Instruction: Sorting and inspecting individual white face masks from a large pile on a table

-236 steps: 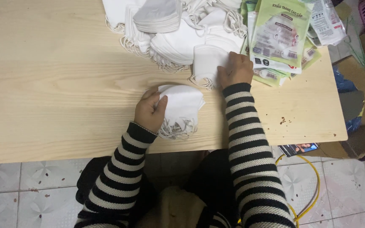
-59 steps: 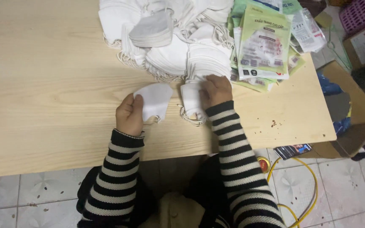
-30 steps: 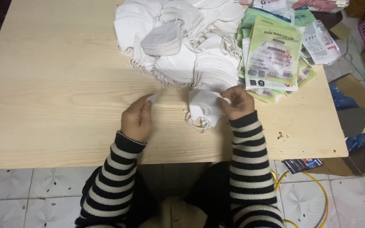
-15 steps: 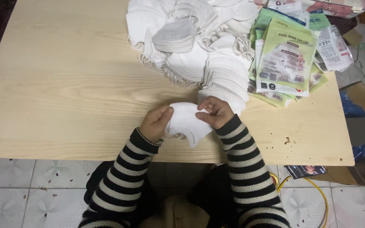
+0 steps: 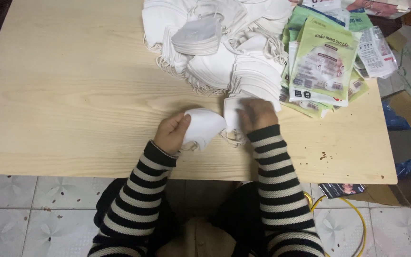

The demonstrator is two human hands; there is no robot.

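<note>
Head camera: at the wooden table's [image 5: 72, 119] near edge, the left hand [image 5: 171, 133] grips a folded white face mask [image 5: 204, 126], while the right hand [image 5: 258, 114] presses flat on a small mask stack [image 5: 231, 114] beside the large pile [image 5: 224, 52].

A small home packing workshop is showing here: white face masks [image 5: 224, 52] are piling beside green retail packets [image 5: 322, 62] on a wooden table [image 5: 72, 95], over tiled floor [image 5: 34, 214]
</note>
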